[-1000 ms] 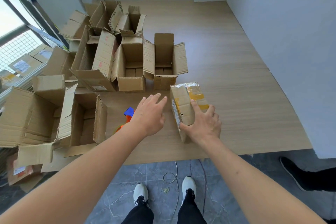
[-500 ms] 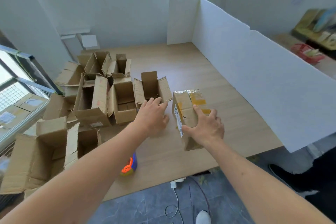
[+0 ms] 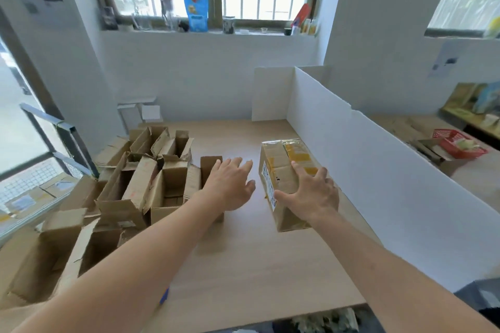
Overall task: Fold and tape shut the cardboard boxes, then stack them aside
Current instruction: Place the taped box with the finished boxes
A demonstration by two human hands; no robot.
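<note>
A closed cardboard box (image 3: pixel 278 173) sealed with shiny tape and yellow strips stands on the wooden table (image 3: pixel 243 265), right of centre. My right hand (image 3: pixel 311 194) grips its near top edge, thumb on the left face with the label, fingers spread over the top. My left hand (image 3: pixel 230 186) hovers flat with straight fingers just left of the box, holding nothing. Several open, untaped cardboard boxes (image 3: pixel 167 184) crowd the table's left side. A bit of the blue tape dispenser (image 3: pixel 163 295) peeks out under my left forearm.
A white partition board (image 3: pixel 378 159) walls the table's right side and back. A neighbouring table holds a red basket (image 3: pixel 457 143). More flattened and open boxes (image 3: pixel 40 251) pile at the near left. A window sill with bottles runs along the far wall.
The view has tilted up, so the box and hands sit lower in frame. My right hand has slid the taped box a little farther from me; my left hand stays beside it, open.
</note>
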